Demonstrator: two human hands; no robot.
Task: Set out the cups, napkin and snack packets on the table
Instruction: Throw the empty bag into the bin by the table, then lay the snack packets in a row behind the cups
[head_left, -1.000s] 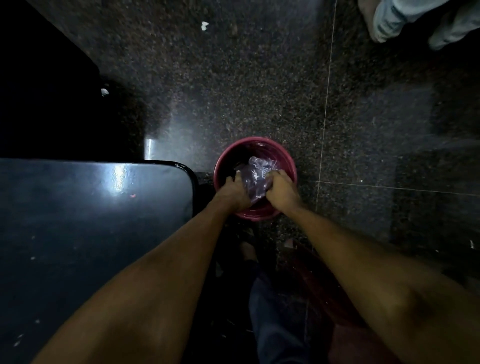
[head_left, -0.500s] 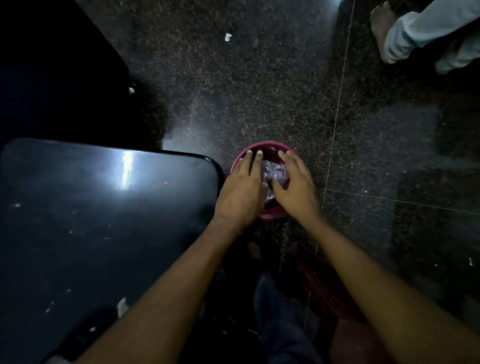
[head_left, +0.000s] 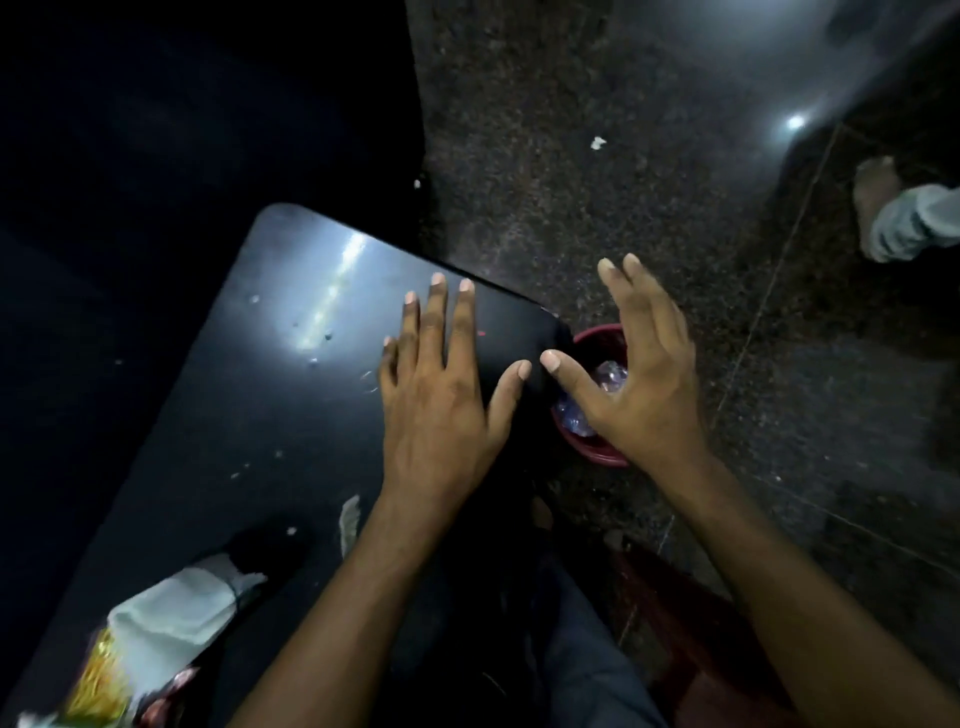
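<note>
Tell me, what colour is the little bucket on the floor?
The bucket is dark red, with crumpled clear plastic inside. The head view shows it, beside the table corner.

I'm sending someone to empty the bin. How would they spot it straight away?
Find the dark table, then its rounded corner on the speckled stone floor. The small round red bin stands on the floor just past that corner, partly under the right hand. It is the only red tub there, with crumpled clear plastic inside.
</note>
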